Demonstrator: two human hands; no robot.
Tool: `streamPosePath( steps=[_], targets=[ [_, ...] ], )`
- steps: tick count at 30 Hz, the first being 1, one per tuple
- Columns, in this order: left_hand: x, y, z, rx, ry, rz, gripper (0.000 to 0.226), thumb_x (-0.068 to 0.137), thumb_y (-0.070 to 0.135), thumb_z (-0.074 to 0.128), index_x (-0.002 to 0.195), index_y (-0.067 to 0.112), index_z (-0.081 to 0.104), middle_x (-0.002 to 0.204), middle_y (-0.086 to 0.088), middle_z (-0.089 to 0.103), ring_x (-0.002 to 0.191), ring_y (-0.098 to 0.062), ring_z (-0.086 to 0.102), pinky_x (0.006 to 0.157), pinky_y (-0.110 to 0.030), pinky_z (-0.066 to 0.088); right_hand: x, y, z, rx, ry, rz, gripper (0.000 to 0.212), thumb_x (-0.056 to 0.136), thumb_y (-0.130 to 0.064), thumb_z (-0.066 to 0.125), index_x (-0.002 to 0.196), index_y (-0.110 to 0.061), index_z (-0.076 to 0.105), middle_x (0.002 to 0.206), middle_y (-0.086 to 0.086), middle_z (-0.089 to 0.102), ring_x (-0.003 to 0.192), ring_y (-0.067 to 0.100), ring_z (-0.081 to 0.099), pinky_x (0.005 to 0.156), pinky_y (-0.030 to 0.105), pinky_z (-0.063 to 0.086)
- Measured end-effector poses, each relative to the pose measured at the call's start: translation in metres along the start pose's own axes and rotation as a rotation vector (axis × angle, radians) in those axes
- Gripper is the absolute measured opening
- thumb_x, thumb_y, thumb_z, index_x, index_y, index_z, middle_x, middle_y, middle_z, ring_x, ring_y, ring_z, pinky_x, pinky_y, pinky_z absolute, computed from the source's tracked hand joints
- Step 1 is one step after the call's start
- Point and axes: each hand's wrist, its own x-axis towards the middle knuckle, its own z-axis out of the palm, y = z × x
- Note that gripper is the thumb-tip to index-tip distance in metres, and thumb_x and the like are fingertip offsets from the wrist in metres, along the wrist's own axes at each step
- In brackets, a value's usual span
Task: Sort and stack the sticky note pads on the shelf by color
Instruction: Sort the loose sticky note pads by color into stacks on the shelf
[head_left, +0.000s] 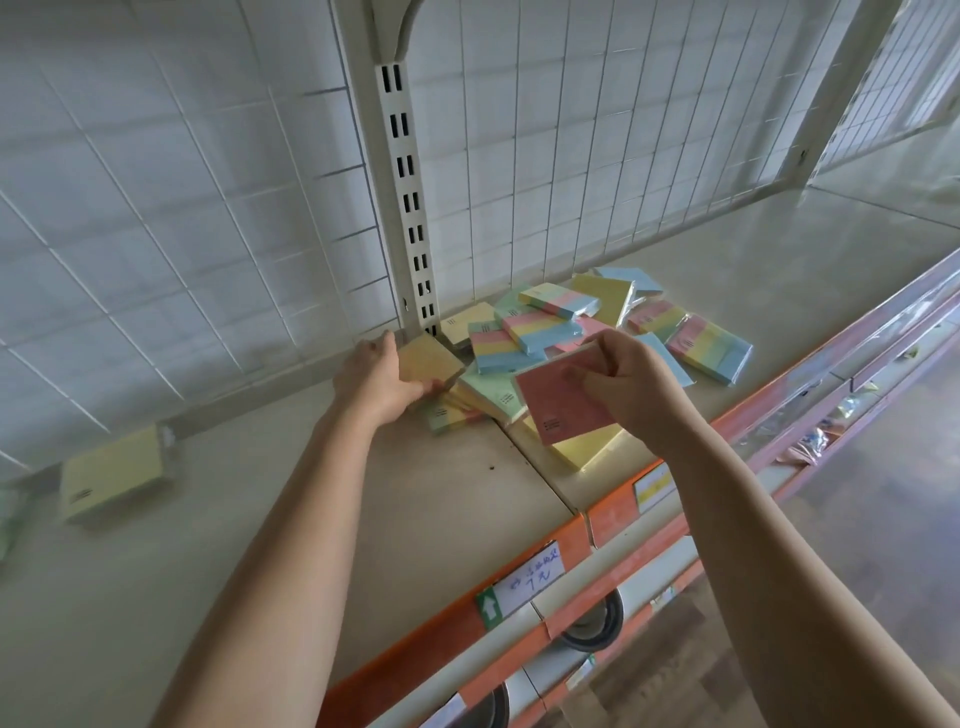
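A jumbled heap of sticky note pads in yellow, green, blue, pink and striped mixes lies on the beige shelf against the wire back. My left hand grips an orange-yellow pad at the heap's left edge. My right hand pinches a pink pad, tilted and lifted above a yellow pad near the front edge. A separate yellow pad stack stands far left by the back grid.
A slotted upright post rises behind the heap, with wire grid panels on both sides. The shelf's orange front rail carries price labels. Lower shelves with goods show at the bottom right.
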Motion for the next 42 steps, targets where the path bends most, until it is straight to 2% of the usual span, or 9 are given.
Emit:
streamPosePath(
  steps=[4,6,10,13,19,23,29,38,42],
  targets=[
    [-0.002,-0.008,-0.008,-0.106,0.129,0.018,0.062,0.066,0.043,0.082,0.111,0.008,0.057,0.111,-0.015,0.055,0.097,-0.028,0.054,0.071,-0.032,0.041,0.001,-0.007,0.012,-0.028,-0.013,-0.087,0.012,0.086,-0.016,0.062,0.092,-0.015,0.052,0.088,0.004,0.063,0.083,0.027,0.062,0.068,0.042,0.053],
    [-0.009,-0.012,-0.011,-0.191,0.173,0.056,0.043,0.072,0.034,0.079,0.101,0.008,0.062,0.101,-0.014,0.061,0.088,-0.027,0.057,0.066,-0.029,0.036,0.003,-0.011,0.019,-0.047,-0.003,-0.125,0.012,0.085,-0.014,0.061,0.092,-0.016,0.051,0.085,0.001,0.059,0.082,0.026,0.06,0.066,0.04,0.051],
    [-0.031,-0.021,-0.021,-0.293,0.255,0.101,0.031,0.083,0.026,0.068,0.108,0.009,0.059,0.103,-0.006,0.054,0.089,-0.019,0.05,0.071,-0.026,0.032,0.003,-0.026,0.038,-0.003,0.012,-0.19,0.019,0.085,-0.016,0.063,0.099,-0.021,0.052,0.085,-0.007,0.06,0.077,0.012,0.058,0.056,0.024,0.044],
    [-0.051,-0.031,-0.029,-0.43,0.281,0.102,0.02,0.085,0.021,0.065,0.1,0.014,0.054,0.101,-0.002,0.055,0.09,-0.023,0.054,0.072,-0.036,0.048,0.001,-0.041,0.055,0.048,-0.011,-0.223,0.021,0.085,-0.014,0.063,0.102,-0.023,0.055,0.087,-0.009,0.061,0.077,0.008,0.059,0.059,0.029,0.051],
    [-0.088,-0.067,-0.053,-0.677,0.363,-0.011,0.018,0.085,0.013,0.064,0.097,0.02,0.053,0.087,0.007,0.058,0.076,-0.015,0.059,0.05,-0.03,0.056,0.001,-0.066,0.104,0.113,-0.105,-0.253,0.021,0.084,-0.012,0.06,0.1,-0.025,0.055,0.087,-0.002,0.062,0.077,0.015,0.059,0.059,0.029,0.049],
    [-0.109,-0.1,-0.068,-0.688,0.425,-0.036,0.029,0.087,0.012,0.062,0.111,0.027,0.057,0.092,0.01,0.061,0.076,-0.01,0.06,0.051,-0.03,0.057,-0.004,-0.085,0.138,0.159,-0.186,-0.289,0.022,0.087,-0.009,0.056,0.099,-0.027,0.052,0.082,-0.004,0.061,0.071,0.014,0.058,0.058,0.03,0.049],
    [-0.134,-0.148,-0.081,-0.771,0.439,-0.113,0.012,0.088,0.016,0.059,0.097,0.024,0.057,0.094,0.002,0.062,0.084,-0.02,0.063,0.06,-0.037,0.06,-0.014,-0.112,0.184,0.174,-0.301,-0.289,0.026,0.088,-0.007,0.046,0.104,-0.026,0.049,0.093,0.005,0.063,0.082,0.025,0.062,0.063,0.042,0.054],
    [-0.159,-0.184,-0.095,-0.836,0.524,-0.181,0.005,0.089,0.019,0.054,0.085,0.021,0.054,0.074,0.006,0.052,0.071,-0.012,0.056,0.058,-0.035,0.059,-0.023,-0.132,0.227,0.154,-0.275,-0.271,0.03,0.086,-0.011,0.053,0.113,-0.023,0.048,0.089,0.001,0.063,0.077,0.018,0.058,0.054,0.025,0.043],
    [-0.167,-0.196,-0.094,-0.881,0.523,-0.206,0.011,0.079,0.031,0.053,0.084,0.02,0.054,0.075,0.005,0.048,0.074,-0.013,0.052,0.058,-0.037,0.059,-0.018,-0.136,0.238,0.126,-0.191,-0.211,0.015,0.085,-0.011,0.055,0.097,-0.015,0.046,0.074,0.0,0.052,0.066,0.018,0.048,0.049,0.024,0.035]
  ],
)
